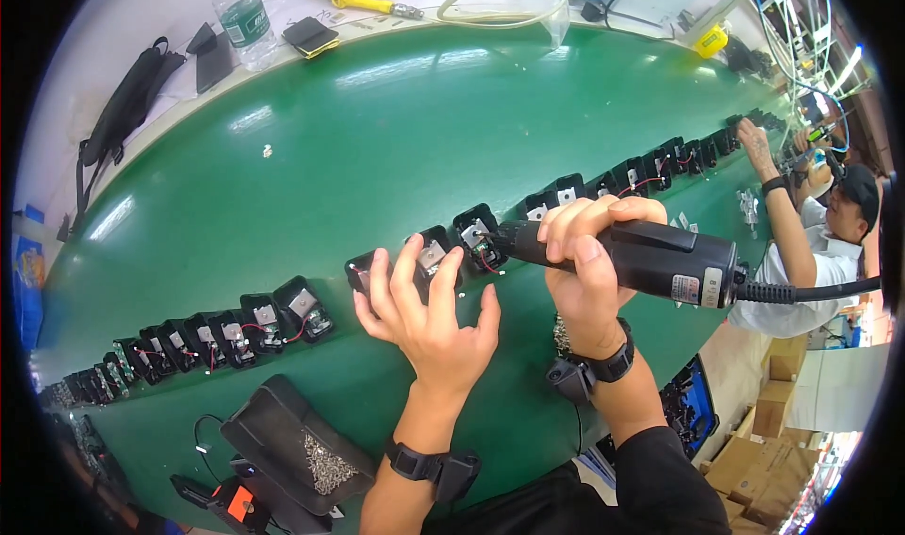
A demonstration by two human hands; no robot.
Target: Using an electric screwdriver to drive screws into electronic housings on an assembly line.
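Note:
My right hand [592,280] is wrapped round a black corded electric screwdriver [674,257], which lies nearly level. Its tip points left, into a small open black housing [476,216] with a metal block and thin red and black wires inside. Just left of that, my left hand [432,326] is spread with its fingertips over two similar housings, one of them a black housing [434,252] partly covered by the fingers. Whether the fingertips press on them, I cannot tell. More housings [302,307] stand in a row to the left, and others [568,192] continue to the far right.
A black tray [292,431] with loose screws sits at the lower left on the green table [377,139]. A water bottle [245,21], a yellow-handled tool [363,0] and cables line the back. At right, a co-worker [801,243] reaches over the row; cardboard boxes [768,450] stand below.

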